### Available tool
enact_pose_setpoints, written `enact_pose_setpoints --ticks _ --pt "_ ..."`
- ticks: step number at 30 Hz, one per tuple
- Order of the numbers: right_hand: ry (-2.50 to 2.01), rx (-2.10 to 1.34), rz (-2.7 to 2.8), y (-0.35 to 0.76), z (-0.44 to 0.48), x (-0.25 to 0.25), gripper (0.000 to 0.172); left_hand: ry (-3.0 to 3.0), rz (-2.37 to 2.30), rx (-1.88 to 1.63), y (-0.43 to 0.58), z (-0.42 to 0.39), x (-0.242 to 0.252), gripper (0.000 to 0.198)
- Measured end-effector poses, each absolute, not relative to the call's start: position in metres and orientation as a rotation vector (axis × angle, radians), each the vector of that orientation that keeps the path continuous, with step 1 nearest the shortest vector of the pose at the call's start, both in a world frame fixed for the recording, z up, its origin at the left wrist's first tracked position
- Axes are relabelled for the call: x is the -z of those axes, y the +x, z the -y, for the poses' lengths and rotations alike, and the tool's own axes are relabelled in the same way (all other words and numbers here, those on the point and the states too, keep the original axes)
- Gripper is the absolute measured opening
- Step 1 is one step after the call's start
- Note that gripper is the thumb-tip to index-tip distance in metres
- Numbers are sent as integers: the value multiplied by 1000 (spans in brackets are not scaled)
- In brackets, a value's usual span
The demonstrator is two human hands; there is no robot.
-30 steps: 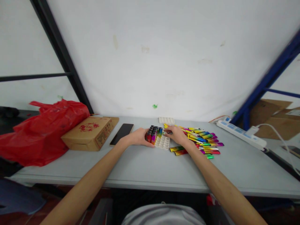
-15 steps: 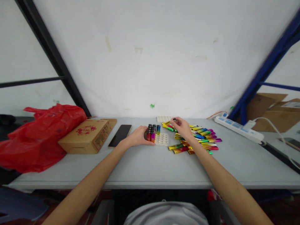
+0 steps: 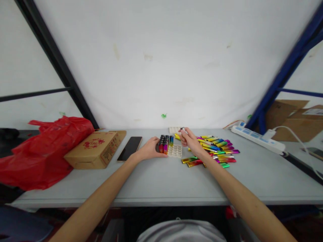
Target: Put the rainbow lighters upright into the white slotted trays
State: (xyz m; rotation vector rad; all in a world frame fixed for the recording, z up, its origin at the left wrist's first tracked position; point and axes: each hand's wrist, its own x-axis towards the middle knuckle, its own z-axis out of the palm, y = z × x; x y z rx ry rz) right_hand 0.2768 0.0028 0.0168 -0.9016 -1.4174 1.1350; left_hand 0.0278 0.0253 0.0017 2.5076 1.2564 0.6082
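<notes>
A white tray with rows of holes (image 3: 175,151) lies flat on the table. Upright in its left part stand several shiny lighters (image 3: 164,144) with black tops, and a blue-and-yellow lighter (image 3: 171,140) stands at their right. My left hand (image 3: 151,148) is wrapped round the left side of this group, thumb at the near edge, far fingers partly hidden. My right hand (image 3: 188,138) pinches a lighter (image 3: 183,129), its dark end showing above the fingers and the rest hidden. It is above and right of the tray, beside a loose heap of metallic coloured lighters (image 3: 219,148).
A second white tray (image 3: 174,129) lies by the wall. Left are a black phone (image 3: 130,148), a cardboard box (image 3: 93,151) and a red plastic bag (image 3: 47,151). A white power strip (image 3: 257,137) with a plugged-in cable lies on the right.
My right hand has moved left from the heap toward the tray, with the lighter in its fingers. My left hand stays at the standing lighters. The view has shifted slightly.
</notes>
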Motion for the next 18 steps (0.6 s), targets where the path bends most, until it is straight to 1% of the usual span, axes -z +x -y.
enact_pose_setpoints --ticks 2,4,6,8,10,15,18 --pt "-1008 -1021 1499 274 -2 -15 48 2497 -1259 -597 28 -24 -3 67" --pt "-1103 -817 1576 273 -1 -12 53 2506 -1257 -591 28 -24 -4 64" --pt "-1176 -613 1623 272 -1 -8 58 2528 -1262 -588 29 -24 -6 64" --pt "-1219 -494 1651 270 -1 -5 60 2528 -1275 -576 29 -23 -7 65" --pt "-1247 -438 1662 268 -1 -3 58 2497 -1283 -554 30 -23 -7 64" --pt "-1287 -358 1665 264 -1 -2 47 2446 -1233 -521 30 -22 -8 62" --pt "-1287 -334 1694 265 0 -3 48 2432 -1223 -511 29 -21 -9 62"
